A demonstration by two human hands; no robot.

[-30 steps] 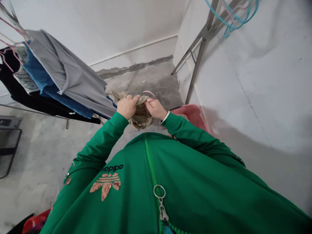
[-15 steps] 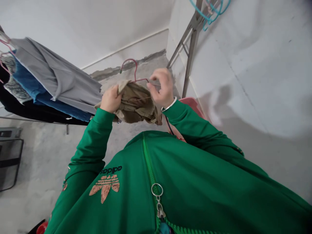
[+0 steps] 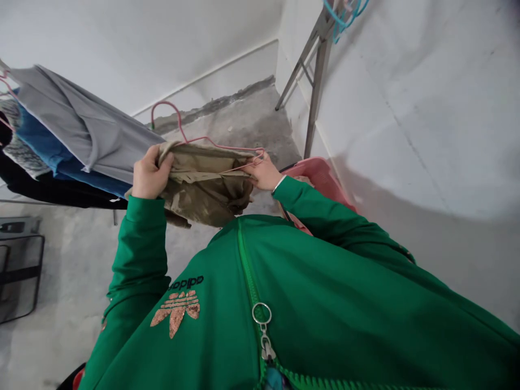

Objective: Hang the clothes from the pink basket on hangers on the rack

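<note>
Two Hands Hold a Tan Cloth and a Pink Hanger

The tan cloth [image 3: 207, 203] is in front of the green jacket [image 3: 325, 281], up between the two hands. The left hand [image 3: 150, 172] has its fingers curled tight on the cloth's top edge. The right hand [image 3: 262, 170] pinches the end of the pink hanger [image 3: 208, 138], close to the cloth's other edge. The hanger runs along the top edge, with its hook sticking up near the left hand.

On the left, room is tight: the gray cloth [image 3: 81, 119] hangs just beside the left hand. Blue cloth [image 3: 44, 138] and black cloth [image 3: 49, 187] hang behind it. Past the hanger, there is bare floor [image 3: 260, 119] up to the foot of the wall. A metal stand [image 3: 314, 103] is by the right wall, well apart from the hands.

A pink tub [image 3: 314, 168] sits near the right hand, next to that wall. The right sleeve covers part of it. A bit of something pale shows inside, but I can't tell what it is.
</note>
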